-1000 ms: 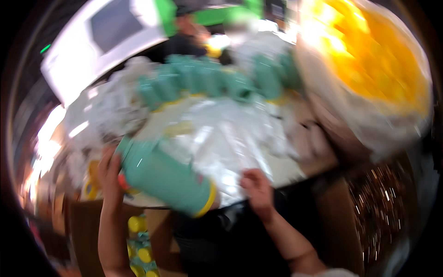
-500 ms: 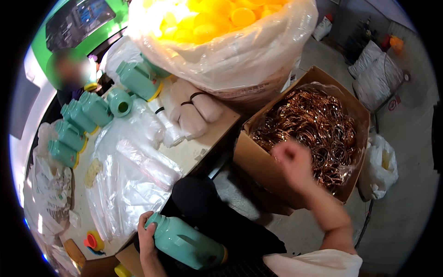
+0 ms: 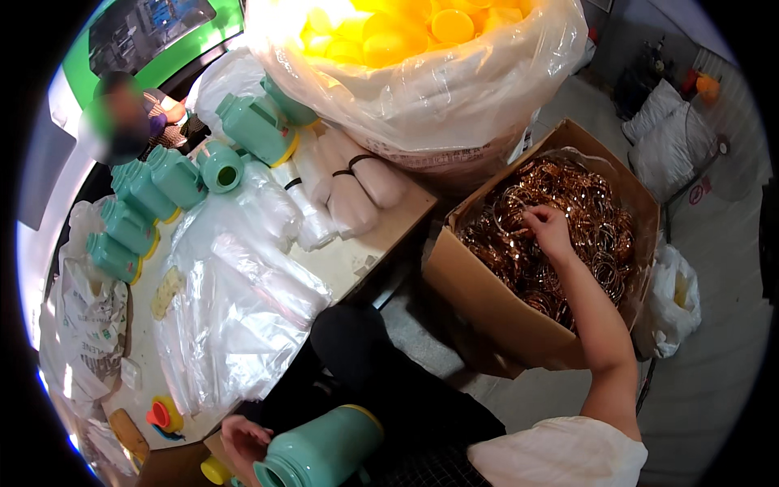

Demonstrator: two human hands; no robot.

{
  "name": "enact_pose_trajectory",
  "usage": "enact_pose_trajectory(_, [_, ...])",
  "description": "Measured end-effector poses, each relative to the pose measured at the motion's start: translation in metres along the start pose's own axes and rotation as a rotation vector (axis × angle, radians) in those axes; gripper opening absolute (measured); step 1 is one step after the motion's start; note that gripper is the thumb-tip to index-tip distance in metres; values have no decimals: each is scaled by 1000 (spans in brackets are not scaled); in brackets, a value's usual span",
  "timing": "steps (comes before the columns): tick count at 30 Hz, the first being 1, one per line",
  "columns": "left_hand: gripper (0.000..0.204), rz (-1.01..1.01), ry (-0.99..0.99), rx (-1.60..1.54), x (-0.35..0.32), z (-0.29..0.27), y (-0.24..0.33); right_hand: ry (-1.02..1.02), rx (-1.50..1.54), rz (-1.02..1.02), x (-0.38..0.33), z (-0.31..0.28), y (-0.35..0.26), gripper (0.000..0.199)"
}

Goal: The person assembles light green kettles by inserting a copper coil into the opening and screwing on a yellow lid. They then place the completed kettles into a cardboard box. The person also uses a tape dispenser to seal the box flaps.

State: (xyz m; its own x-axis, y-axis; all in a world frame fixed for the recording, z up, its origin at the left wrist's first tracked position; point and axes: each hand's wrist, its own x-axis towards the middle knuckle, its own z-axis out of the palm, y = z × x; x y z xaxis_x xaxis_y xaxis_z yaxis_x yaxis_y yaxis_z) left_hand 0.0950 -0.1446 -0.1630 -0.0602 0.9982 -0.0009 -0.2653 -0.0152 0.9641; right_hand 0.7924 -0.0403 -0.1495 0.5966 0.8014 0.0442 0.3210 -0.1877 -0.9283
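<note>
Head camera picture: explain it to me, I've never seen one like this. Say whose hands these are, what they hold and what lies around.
The camera sits on a person's head and looks down, so the round, bent view shows that person's own arms. The left hand holds a green flask on the lap. The right hand reaches into a cardboard box of coppery rings. On the table lie clear plastic bags and more green flasks. Behind stands a big bag of yellow caps. Another person sits at the far left.
</note>
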Motion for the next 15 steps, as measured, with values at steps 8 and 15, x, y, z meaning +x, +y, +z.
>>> enact_pose_trajectory(8, [93, 57, -127, 413, -59, 79, 44, 130, 234, 114, -15, -11, -45, 23])
enact_pose_trajectory(15, [82, 96, 124, 190, -8, 54, 31, 28, 85, -291, -40, 38, -101, 32])
